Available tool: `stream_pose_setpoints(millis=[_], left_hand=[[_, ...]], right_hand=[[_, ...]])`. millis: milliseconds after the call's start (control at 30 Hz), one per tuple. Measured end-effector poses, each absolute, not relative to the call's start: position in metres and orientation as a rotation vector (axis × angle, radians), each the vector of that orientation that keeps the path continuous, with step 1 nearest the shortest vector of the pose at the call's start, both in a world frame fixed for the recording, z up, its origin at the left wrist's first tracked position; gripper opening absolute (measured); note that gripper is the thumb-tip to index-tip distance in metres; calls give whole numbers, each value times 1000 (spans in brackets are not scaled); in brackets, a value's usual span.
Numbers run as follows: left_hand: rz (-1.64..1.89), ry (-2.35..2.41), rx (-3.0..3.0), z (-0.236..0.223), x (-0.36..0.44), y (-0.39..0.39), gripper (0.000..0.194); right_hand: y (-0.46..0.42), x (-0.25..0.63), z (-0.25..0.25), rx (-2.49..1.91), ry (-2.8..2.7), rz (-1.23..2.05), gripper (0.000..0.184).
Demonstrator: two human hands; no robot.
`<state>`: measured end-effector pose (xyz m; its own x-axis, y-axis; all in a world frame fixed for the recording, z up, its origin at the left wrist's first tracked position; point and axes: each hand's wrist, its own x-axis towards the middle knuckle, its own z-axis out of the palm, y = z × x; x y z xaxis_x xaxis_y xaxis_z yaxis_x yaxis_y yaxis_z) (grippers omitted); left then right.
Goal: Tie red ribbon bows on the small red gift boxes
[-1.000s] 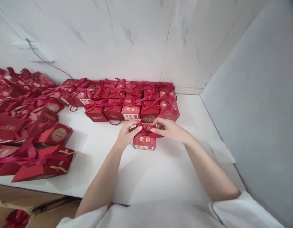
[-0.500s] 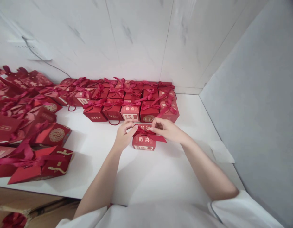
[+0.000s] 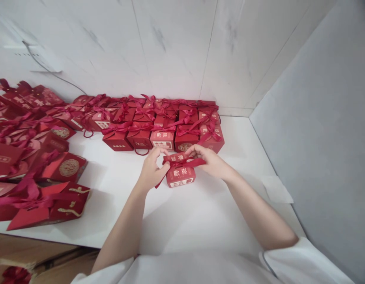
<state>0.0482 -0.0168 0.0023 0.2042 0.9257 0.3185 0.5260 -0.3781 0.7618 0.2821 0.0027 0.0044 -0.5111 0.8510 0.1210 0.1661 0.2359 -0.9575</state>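
On the white table before me sits a small red gift box point(image 3: 181, 176) with white lettering, slightly turned. A dark red ribbon point(image 3: 197, 162) runs across its top, one tail hanging at the left and another reaching right. My left hand point(image 3: 154, 167) is at the box's left end, thumb and forefinger closed about the ribbon there. At the right end my right hand point(image 3: 210, 161) curls its fingers around the ribbon, forefinger near the top edge of the box; its thumb is mostly hidden.
Behind the box stand rows of ribboned red boxes point(image 3: 139, 138) against the marbled wall. More red boxes point(image 3: 68, 167) fill the table's left side. A grey panel point(image 3: 324, 118) borders the right, near a white sheet point(image 3: 277, 189). Cardboard cartons point(image 3: 28, 248) lie below the left edge.
The box has turned slightly and its front has shifted a little right. A ribbon tail now shows below my left hand. Both hands have changed their finger positions around the ribbon.
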Motion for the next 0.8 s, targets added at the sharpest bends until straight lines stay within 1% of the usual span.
stream_pose_setpoints(millis=[33, 67, 233, 433, 567, 700, 800], left_hand=[[1080, 1321, 1968, 2, 51, -18, 16], [1084, 1304, 1946, 1, 54, -18, 17], [1060, 1367, 1794, -8, 71, -22, 15], [1039, 1401, 1755, -12, 75, -22, 10], [971, 1350, 1763, -12, 72, -19, 8], [919, 1336, 1793, -13, 72, -18, 7], [903, 1325, 1824, -13, 71, -18, 6]], right_hand=[[2, 282, 7, -930, -1846, 1314, 38], [1, 281, 9, -926, -1845, 1314, 36], [0, 275, 13, -995, -1813, 1214, 19], [4, 268, -2, -1041, -1651, 1120, 12], [6, 263, -10, -1027, -1605, 1029, 3], [5, 258, -16, -1073, -1631, 942, 5], [3, 256, -18, -1100, -1731, 775, 9]])
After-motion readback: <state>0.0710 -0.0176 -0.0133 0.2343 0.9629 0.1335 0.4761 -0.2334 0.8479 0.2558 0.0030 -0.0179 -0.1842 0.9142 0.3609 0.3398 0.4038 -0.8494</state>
